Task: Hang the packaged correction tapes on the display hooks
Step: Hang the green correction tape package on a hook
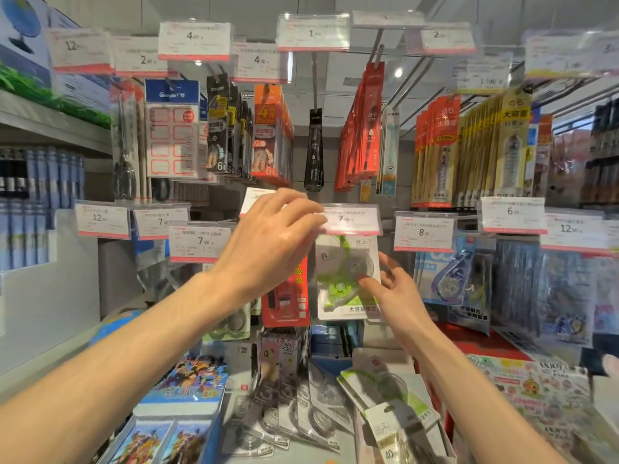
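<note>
A green-and-white packaged correction tape (pixel 346 279) hangs under the price tag marked 7.90 (pixel 350 219) in the middle of the display. My left hand (pixel 271 242) is raised at that tag, fingers pinched on its left edge. My right hand (pixel 392 286) is lower right, fingertips touching the front of the hanging pack, fingers spread. The hook behind the tag is hidden. Several more packaged correction tapes (pixel 378 386) lie in a loose pile on the shelf below.
A red pack (pixel 288 296) hangs just left of the green one, blue correction tapes (pixel 459 283) to the right. Price tags and hanging stationery crowd the upper rows. Colourful notebooks (pixel 191 390) lie lower left, sticker sheets (pixel 536 393) lower right.
</note>
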`<state>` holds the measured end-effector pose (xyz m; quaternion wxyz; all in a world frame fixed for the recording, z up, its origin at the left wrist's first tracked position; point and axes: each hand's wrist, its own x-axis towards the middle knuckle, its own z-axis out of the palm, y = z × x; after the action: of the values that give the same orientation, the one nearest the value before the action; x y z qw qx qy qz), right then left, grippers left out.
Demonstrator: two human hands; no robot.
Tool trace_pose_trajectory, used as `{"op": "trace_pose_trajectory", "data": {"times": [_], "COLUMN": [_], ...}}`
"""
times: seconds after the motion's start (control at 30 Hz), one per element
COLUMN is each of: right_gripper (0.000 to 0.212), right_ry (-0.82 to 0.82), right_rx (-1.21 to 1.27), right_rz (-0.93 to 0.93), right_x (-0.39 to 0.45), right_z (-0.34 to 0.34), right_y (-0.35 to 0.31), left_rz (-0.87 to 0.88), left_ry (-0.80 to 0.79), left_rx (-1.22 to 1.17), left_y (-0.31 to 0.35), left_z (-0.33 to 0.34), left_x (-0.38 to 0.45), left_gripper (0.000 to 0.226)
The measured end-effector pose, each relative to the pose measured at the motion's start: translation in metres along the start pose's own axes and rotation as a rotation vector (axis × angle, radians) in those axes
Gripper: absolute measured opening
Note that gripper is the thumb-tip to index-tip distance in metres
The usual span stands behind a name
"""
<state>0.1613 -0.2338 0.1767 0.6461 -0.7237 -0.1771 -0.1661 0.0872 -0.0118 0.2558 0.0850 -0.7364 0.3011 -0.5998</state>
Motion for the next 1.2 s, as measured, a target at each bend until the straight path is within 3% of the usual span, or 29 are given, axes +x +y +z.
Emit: {"op": "trace_pose_trajectory", "data": {"times": [0.1,0.17,0.37,0.43,0.53,0.87,1.07,1.2], "right_gripper": [0.054,0.052,0.054,0.057,0.058,0.066,0.055,0.047], "right_ry": [-0.002,-0.004,-0.018,-0.014,0.004,-0.016,-0.008,-0.293], "right_rx": [-0.029,-0.039,0.012,0.023,-0.007,-0.321,-0.690,-1.074], "right_rz": [-0.002,0.001,0.059,0.088,0.121,0.156,0.039,0.170], "right_x": [0.005,0.009,0.020,0.024,0.029,0.031,0.013,-0.001], "right_z": [0.000,0.001,0.010,0.015,0.021,0.016,-0.020,-0.031], "right_y": [0.002,0.005,0.014,0.016,0.017,0.011,0.033,0.060], "left_rz": [0.062,0.009,-0.708,-0.819,-0.845,-0.852,-0.880,-0.994], "left_ry": [0.034,-0.049,-0.372,-0.392,-0.411,-0.438,-0.317,-0.635], "left_rx": [-0.034,-0.130,-0.368,-0.462,-0.557,-0.492,-0.531,-0.719], "left_y": [0.017,0.028,0.043,0.046,0.049,0.052,0.084,0.115], "left_z": [0.004,0.014,0.069,0.083,0.100,0.117,0.106,0.138], "left_x": [-0.024,-0.046,-0.067,-0.061,-0.051,-0.059,-0.100,-0.125], "left_gripper": [0.015,0.012,0.038,0.044,0.054,0.057,0.038,0.031]}}
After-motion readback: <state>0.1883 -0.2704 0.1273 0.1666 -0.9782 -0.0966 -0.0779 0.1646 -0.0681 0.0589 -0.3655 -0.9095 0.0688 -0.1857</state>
